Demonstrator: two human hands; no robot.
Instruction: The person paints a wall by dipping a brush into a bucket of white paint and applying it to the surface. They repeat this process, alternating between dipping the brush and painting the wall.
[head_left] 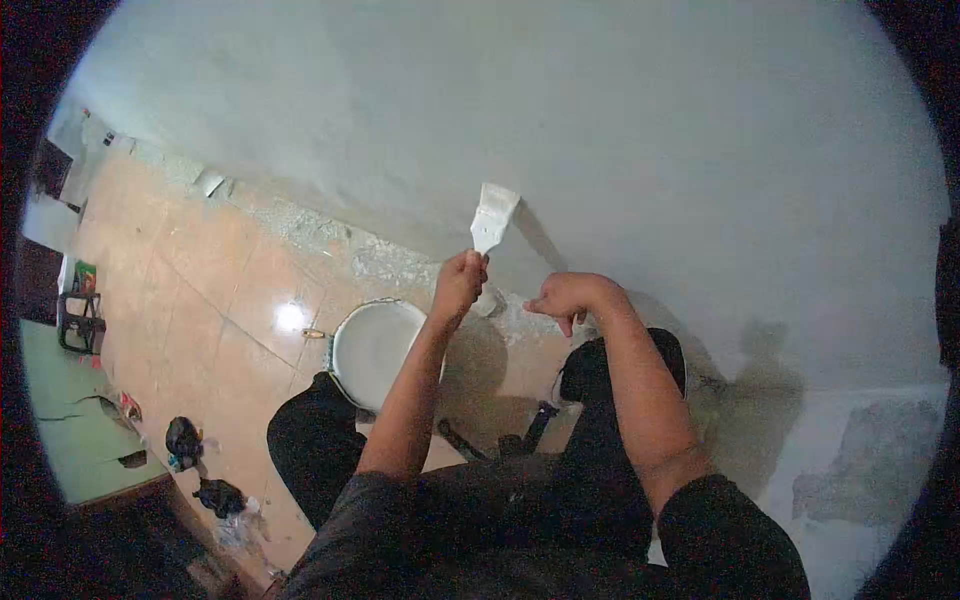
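Note:
My left hand [461, 287] is closed round the handle of a paintbrush [492, 218]. The brush points up in front of the wall [680, 160], its flat head pale and coated in white. To the right, my right hand [570, 297] hangs bent at the wrist over my knee, with nothing in it. Its index finger stretches out to the left and other fingers droop apart. Below my left hand, partly behind the forearm, a round white bucket [372, 350] holds white paint.
Orange floor tiles [190, 270] run along the wall, with whitish splatter at its base. Dark plastic bags [183, 440] lie at the lower left, near a green panel [75, 410]. A dark rack-like object [80, 322] stands at the left edge. My bent knees flank the bucket.

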